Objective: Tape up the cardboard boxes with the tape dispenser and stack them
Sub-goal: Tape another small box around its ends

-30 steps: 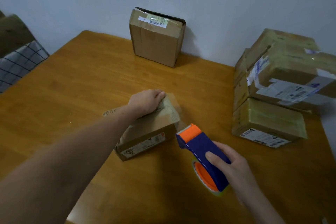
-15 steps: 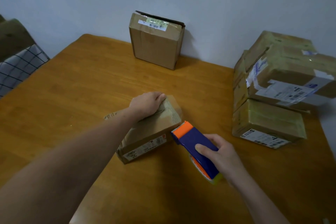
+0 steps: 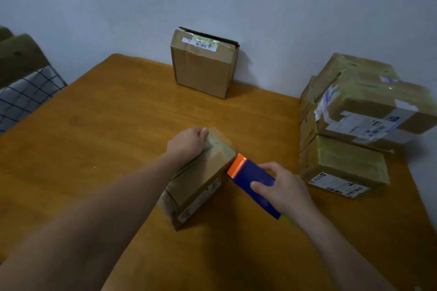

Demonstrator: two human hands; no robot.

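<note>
— How were the hands placed?
— The left hand (image 3: 186,142) reached forward, fingers curled over the far edge of the small box (image 3: 201,179) mid-table (image 3: 118,125). The right hand (image 3: 281,189) gripped the tape dispenser (image 3: 250,179), its orange end touching the box's right corner.
— Any writing?
— Labels and barcodes, all too blurred to read.

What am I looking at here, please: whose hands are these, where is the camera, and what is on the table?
There is no machine: a person works bare-handed, and the picture comes from a camera on their head, looking down. The left hand grips a box lying on the wooden table. The right hand holds a blue tape dispenser, its orange end at the box's right end. An upright box stands by the wall, and a stack of boxes sits on the right.
</note>
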